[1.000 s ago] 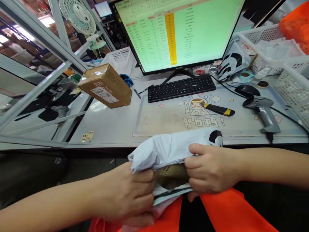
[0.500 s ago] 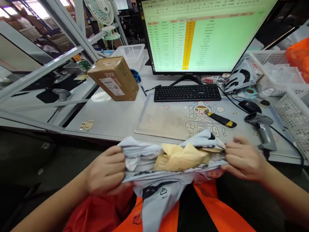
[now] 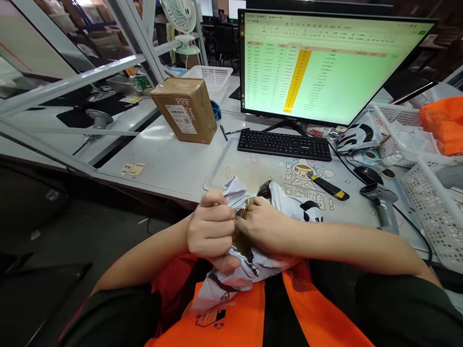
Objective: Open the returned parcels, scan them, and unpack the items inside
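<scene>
A torn white plastic mailing bag [image 3: 291, 202] with black print is held in front of my body, its ragged opening spread between my hands. My left hand [image 3: 213, 233] is closed on the torn left edge of the bag. At the opening, my right hand [image 3: 269, 226] has its fingers curled down onto the tan wrapping [image 3: 240, 238] inside. The fingertips of that hand are partly hidden. The bag's lower part hangs over my orange vest [image 3: 238, 318]. What the wrapping contains cannot be seen.
A cardboard box [image 3: 188, 113] stands on the desk at left. Beyond my hands are a keyboard [image 3: 284, 144], a monitor [image 3: 325, 72] and a yellow-black utility knife [image 3: 331, 187]. A barcode scanner [image 3: 381, 205], mouse [image 3: 368, 174] and white basket [image 3: 434, 212] sit at right.
The bag has been torn wide open, showing tan wrapping. My hands, pulled far apart half a second ago, have come close together, with the right hand's fingers now at the wrapping inside.
</scene>
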The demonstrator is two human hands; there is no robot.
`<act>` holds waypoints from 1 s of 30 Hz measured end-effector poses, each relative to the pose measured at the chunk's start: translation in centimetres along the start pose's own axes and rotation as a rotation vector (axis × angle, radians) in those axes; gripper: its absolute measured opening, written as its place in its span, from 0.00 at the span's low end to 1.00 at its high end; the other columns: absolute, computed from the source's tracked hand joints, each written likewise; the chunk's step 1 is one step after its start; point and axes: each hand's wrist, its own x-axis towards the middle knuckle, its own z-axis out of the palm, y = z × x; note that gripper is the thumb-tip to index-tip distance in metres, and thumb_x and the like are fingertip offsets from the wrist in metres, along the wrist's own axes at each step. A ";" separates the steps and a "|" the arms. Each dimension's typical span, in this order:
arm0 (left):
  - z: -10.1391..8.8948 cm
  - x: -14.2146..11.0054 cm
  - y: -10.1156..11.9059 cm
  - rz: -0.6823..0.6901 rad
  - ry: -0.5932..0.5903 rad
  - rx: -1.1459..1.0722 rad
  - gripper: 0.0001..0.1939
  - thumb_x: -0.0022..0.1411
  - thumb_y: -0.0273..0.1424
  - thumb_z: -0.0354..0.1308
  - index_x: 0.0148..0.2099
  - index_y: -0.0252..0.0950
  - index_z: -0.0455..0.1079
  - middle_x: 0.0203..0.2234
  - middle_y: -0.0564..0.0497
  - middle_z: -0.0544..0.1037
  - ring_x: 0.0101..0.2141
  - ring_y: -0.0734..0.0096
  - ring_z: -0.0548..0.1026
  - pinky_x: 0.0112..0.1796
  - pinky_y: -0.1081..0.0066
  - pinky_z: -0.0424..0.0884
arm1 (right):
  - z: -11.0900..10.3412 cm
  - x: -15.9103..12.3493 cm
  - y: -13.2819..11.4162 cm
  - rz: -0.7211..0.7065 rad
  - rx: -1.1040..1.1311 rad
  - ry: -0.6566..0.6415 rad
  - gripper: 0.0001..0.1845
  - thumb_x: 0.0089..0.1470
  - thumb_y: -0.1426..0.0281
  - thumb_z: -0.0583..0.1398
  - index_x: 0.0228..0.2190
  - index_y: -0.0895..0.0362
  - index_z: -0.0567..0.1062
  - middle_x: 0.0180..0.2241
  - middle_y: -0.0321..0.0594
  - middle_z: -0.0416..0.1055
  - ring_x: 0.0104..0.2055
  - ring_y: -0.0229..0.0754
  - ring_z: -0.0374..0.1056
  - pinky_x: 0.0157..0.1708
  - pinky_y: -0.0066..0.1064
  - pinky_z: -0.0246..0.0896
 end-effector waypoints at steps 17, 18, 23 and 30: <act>3.8 -11.2 -3.6 -0.565 -0.186 -0.006 0.22 0.70 0.29 0.49 0.21 0.37 0.57 0.20 0.53 0.66 0.28 0.69 0.67 0.38 0.64 0.65 | -0.7 -2.6 16.3 0.812 0.682 1.593 0.20 0.51 0.52 0.66 0.30 0.55 0.69 0.28 0.34 0.69 0.29 0.37 0.65 0.30 0.30 0.66; 5.0 -11.2 -3.3 -0.672 -0.113 -0.030 0.21 0.72 0.32 0.48 0.23 0.38 0.61 0.25 0.49 0.71 0.33 0.66 0.71 0.40 0.63 0.68 | -0.6 -1.7 17.2 0.841 0.670 1.692 0.21 0.51 0.51 0.65 0.31 0.55 0.69 0.30 0.35 0.70 0.31 0.38 0.67 0.33 0.31 0.68; 9.6 -11.1 -2.7 -1.049 0.220 -0.242 0.38 0.69 0.59 0.42 0.66 0.34 0.57 0.61 0.30 0.67 0.63 0.53 0.67 0.54 0.56 0.71 | -0.2 0.7 19.2 0.999 0.614 1.995 0.20 0.54 0.51 0.60 0.38 0.55 0.69 0.38 0.41 0.72 0.42 0.44 0.73 0.44 0.37 0.73; 7.8 -11.3 -4.9 -1.391 -0.009 -0.098 0.28 0.60 0.55 0.50 0.34 0.35 0.73 0.28 0.39 0.81 0.34 0.51 0.81 0.39 0.59 0.77 | 1.5 1.0 20.8 0.872 1.109 1.974 0.21 0.50 0.58 0.64 0.43 0.56 0.69 0.40 0.39 0.75 0.42 0.43 0.75 0.46 0.39 0.74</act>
